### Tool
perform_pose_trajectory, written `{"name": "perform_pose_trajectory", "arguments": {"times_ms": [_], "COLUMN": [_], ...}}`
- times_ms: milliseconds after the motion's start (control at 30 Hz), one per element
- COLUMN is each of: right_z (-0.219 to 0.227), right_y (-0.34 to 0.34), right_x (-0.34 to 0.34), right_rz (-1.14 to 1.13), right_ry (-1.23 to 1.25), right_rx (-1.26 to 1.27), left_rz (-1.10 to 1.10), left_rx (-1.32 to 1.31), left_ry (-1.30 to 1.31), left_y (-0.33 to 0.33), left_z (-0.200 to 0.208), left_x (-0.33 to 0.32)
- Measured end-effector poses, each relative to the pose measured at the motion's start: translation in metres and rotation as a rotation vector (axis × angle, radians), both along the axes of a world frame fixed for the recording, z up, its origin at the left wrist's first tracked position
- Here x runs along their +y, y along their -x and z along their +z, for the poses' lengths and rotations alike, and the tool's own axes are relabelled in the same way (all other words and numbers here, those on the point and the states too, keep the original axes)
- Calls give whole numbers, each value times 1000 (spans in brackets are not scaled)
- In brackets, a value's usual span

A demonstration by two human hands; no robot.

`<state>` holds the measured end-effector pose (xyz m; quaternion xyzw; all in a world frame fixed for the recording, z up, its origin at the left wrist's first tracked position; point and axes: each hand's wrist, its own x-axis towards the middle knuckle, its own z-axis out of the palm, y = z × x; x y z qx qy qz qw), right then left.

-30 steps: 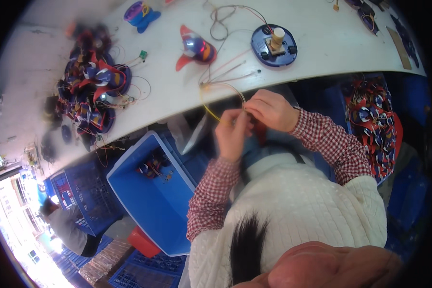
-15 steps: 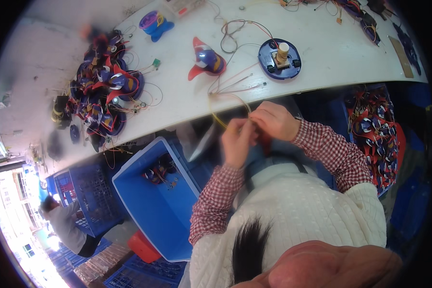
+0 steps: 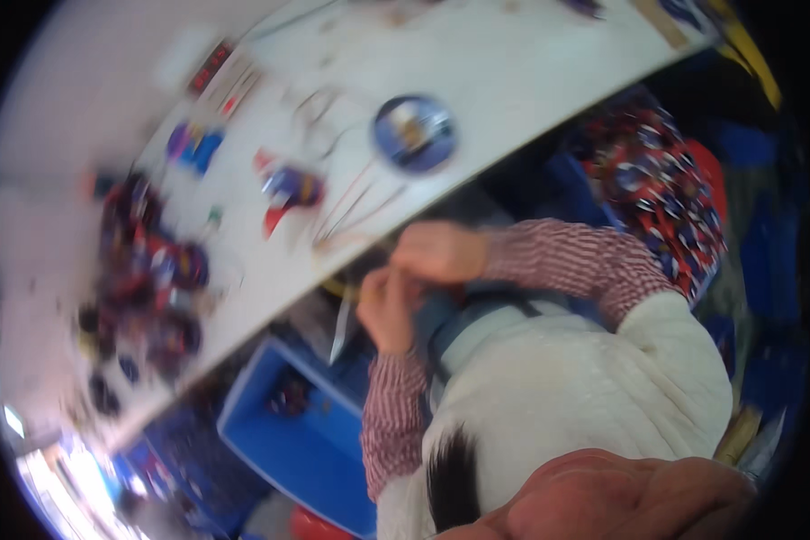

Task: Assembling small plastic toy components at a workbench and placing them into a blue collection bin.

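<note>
My left hand and my right hand meet just off the table's front edge, blurred, with fingers pinched together on thin wires. A yellow wire loops beside my left hand. Thin red and dark wires lie on the table in front of them. These lead toward a round dark-blue base with a pale fitting in its middle. To its left lies a purple toy part with red fin-like ends. The wire ends between my fingers are too blurred to make out.
The white table holds a heap of similar parts at left and a purple-and-blue container farther back. Below stands a blue bin with a few parts. A crate of red-and-purple parts stands at right.
The view has turned and blurred, so the table now slants and its things appear farther left. My hands stay pinched close together at the table's edge.
</note>
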<state>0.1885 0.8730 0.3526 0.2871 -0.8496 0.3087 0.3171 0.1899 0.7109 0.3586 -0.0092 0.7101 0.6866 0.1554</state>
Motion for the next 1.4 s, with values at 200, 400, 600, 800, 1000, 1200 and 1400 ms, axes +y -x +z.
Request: {"name": "perform_pose_trajectory", "arguments": {"times_ms": [200,400,600,800,1000,1200,1400], "right_z": [-30,11,42,35,40,44,38], "right_y": [9,19,47,83,90,90,87], "right_x": [-7,48,67,65,67,73,70], "right_rz": [-45,-300,-301,-364,-385,-423,-416], "right_ry": [11,242,430,203,91,-6,17], "right_rx": [45,36,-218,-228,-394,-439,-329], "left_rz": [-13,-174,116,-132,-311,-329,-427], "left_rx": [42,152,715,902,959,1098,907], "left_ry": [-12,244,1067,495,689,657,612], "left_y": [2,11,2,23,84,114,118], "left_z": [-12,-41,-31,18,12,-5,3], "left_x": [-4,-63,-100,-9,68,94,102]}}
